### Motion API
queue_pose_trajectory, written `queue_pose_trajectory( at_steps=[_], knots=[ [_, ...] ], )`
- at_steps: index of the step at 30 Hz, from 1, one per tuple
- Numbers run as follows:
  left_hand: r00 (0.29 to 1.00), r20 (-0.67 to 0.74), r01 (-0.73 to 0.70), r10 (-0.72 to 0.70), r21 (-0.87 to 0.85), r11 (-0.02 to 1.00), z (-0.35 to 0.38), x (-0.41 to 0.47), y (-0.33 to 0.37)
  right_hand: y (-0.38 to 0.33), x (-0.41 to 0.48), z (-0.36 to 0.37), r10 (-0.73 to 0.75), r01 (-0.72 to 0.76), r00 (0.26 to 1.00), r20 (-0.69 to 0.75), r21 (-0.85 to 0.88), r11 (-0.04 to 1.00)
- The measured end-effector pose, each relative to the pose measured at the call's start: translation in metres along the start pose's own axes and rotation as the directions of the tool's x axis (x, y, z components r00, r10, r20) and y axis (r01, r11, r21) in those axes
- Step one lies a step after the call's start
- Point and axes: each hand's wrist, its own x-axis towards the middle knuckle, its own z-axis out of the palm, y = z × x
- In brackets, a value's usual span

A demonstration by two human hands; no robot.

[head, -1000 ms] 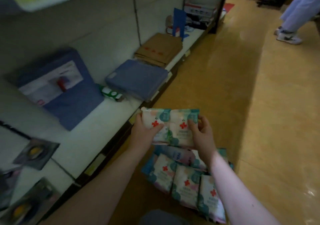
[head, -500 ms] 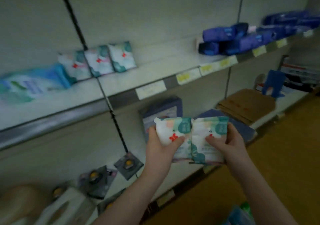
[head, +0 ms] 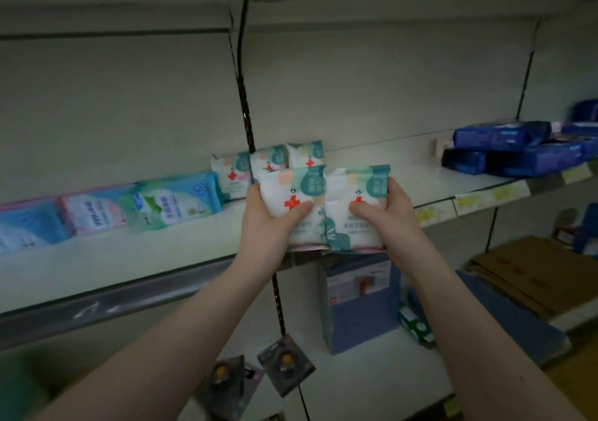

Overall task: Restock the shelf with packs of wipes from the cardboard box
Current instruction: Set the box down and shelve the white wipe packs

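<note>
I hold two white-and-teal packs of wipes with red crosses side by side in front of the middle shelf (head: 136,259). My left hand (head: 268,223) grips the left pack (head: 291,191) and my right hand (head: 388,216) grips the right pack (head: 359,191). Both packs hang just above the shelf's front edge. Behind them, three matching packs (head: 268,165) stand in a row against the back wall. The cardboard box is out of view.
Blue and pink packs (head: 97,210) line the same shelf to the left. Dark blue packs (head: 511,149) are stacked on the shelf at the right. Below stand a blue box (head: 359,307), flattened cardboard (head: 530,271) and small hanging packets (head: 284,365). A black upright (head: 242,97) divides the bays.
My view has swung up from the floor and the packs lying there to the shelf. Both hands have lifted the two packs up to the level of the middle shelf.
</note>
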Motion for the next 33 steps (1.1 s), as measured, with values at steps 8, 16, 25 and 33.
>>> queue_pose_trajectory(
  at_steps=[8,16,25,33],
  knots=[
    [0.990,-0.069,0.124,-0.124,0.003,0.992,-0.023,0.087,-0.006,0.001,0.085,0.033,0.052,-0.052,0.997,-0.049,0.001,0.999],
    [0.997,-0.075,0.028,-0.005,0.317,0.948,-0.025,0.169,-0.042,0.033,0.176,0.044,0.077,-0.086,0.995,-0.069,-0.146,0.986],
    [0.996,0.053,-0.089,0.072,0.560,0.823,-0.010,0.205,-0.079,0.061,0.215,0.050,0.205,-0.206,0.978,-0.034,-0.314,0.927],
    [0.976,0.085,-0.164,0.200,0.893,0.419,-0.015,0.219,-0.092,0.083,0.231,0.054,-0.005,-0.105,0.988,-0.154,-0.696,0.710]
  ],
)
